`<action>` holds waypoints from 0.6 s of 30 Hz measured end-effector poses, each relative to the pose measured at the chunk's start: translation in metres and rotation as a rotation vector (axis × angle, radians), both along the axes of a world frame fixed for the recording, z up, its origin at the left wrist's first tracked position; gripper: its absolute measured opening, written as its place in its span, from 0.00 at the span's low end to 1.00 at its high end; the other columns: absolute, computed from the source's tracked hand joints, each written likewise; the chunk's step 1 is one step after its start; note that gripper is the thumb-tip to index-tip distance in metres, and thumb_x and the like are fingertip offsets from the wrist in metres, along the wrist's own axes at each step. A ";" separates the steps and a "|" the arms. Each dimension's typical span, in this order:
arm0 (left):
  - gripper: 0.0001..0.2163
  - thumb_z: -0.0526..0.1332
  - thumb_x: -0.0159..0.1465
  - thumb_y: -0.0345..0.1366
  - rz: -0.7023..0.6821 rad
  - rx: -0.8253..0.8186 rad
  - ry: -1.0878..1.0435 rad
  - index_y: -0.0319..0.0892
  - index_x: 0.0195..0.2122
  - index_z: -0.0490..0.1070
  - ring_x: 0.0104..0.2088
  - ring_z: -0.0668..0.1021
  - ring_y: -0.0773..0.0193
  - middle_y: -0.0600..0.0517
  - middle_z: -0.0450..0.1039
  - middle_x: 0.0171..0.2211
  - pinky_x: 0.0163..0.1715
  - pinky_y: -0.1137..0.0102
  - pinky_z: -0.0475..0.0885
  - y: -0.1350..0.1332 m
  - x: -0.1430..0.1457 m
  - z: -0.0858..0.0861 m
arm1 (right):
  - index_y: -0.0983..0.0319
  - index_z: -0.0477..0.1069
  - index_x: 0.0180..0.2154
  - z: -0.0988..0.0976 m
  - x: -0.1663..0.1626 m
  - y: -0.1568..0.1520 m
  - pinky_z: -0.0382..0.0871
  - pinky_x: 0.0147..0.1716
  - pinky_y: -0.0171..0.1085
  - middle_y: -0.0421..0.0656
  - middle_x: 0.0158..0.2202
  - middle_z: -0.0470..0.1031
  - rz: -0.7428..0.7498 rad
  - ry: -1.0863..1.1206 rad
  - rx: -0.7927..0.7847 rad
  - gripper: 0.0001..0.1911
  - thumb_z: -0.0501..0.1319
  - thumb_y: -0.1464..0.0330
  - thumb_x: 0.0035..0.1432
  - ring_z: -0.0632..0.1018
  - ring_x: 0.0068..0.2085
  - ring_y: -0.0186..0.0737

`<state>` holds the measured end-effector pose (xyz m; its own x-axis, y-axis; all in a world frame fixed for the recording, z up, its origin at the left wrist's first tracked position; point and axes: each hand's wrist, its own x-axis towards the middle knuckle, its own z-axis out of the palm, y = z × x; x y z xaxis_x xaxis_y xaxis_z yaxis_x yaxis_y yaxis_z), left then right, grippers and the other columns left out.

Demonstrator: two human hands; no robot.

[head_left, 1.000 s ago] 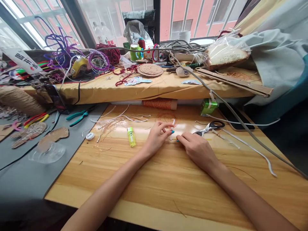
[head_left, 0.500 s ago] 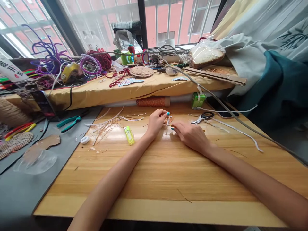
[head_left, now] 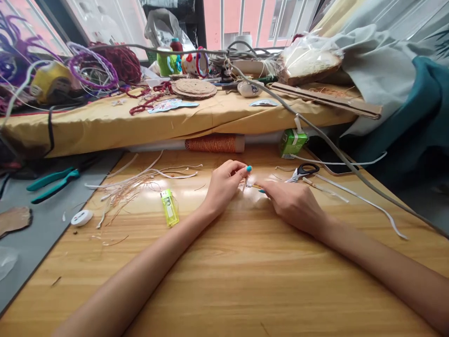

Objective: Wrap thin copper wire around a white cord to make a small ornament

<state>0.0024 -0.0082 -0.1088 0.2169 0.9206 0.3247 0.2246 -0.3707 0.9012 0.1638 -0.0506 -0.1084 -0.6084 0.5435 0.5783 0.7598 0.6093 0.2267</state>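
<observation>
My left hand (head_left: 226, 187) is closed in a pinch above the wooden table, the thumb showing a blue nail. At its fingertips is a small piece of white cord (head_left: 248, 181) with fine orange thread about it; most of the piece is hidden. Close by on the right, my right hand (head_left: 298, 206) is curled around a thin gold-coloured rod (head_left: 257, 186). The rod's tip points left, at the white cord, and I cannot tell its exact shape. Scissors (head_left: 302, 172) with black handles lie just beyond my right hand. To the left of my left forearm rests a yellow-green lighter (head_left: 170, 208).
White cords and orange threads (head_left: 140, 178) lie loose at left, near a white round cap (head_left: 82, 217) and teal-handled pliers (head_left: 56, 182). Behind the hands are an orange thread spool (head_left: 214, 143) and a green box (head_left: 293, 142). A grey cable (head_left: 329, 140) crosses at right.
The view has come closer and shifted, so the table things appear larger. Both hands keep their grips; the right hand sits slightly farther right of the left.
</observation>
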 end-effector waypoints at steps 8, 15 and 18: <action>0.08 0.55 0.55 0.38 -0.157 -0.121 0.047 0.39 0.26 0.70 0.28 0.69 0.70 0.54 0.69 0.25 0.30 0.75 0.63 0.005 -0.005 0.001 | 0.63 0.67 0.31 0.002 -0.001 0.000 0.55 0.24 0.30 0.41 0.26 0.70 -0.122 0.034 -0.037 0.11 0.47 0.75 0.55 0.67 0.24 0.29; 0.07 0.56 0.54 0.36 -0.189 -0.155 0.115 0.38 0.26 0.70 0.29 0.69 0.70 0.54 0.70 0.26 0.30 0.75 0.62 0.007 -0.007 0.003 | 0.64 0.62 0.37 0.000 0.000 -0.001 0.59 0.24 0.30 0.43 0.31 0.71 -0.036 0.086 -0.058 0.07 0.52 0.69 0.55 0.71 0.29 0.31; 0.07 0.55 0.54 0.34 -0.178 -0.141 0.127 0.38 0.26 0.70 0.29 0.70 0.69 0.53 0.70 0.26 0.31 0.75 0.62 0.007 -0.006 0.003 | 0.63 0.63 0.34 -0.001 0.001 -0.001 0.57 0.23 0.29 0.41 0.28 0.71 0.011 0.062 -0.058 0.04 0.51 0.72 0.55 0.71 0.27 0.30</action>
<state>-0.0041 -0.0013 -0.1058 0.4103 0.8986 0.1556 0.2820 -0.2873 0.9154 0.1645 -0.0518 -0.1092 -0.5784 0.5707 0.5829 0.7645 0.6286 0.1430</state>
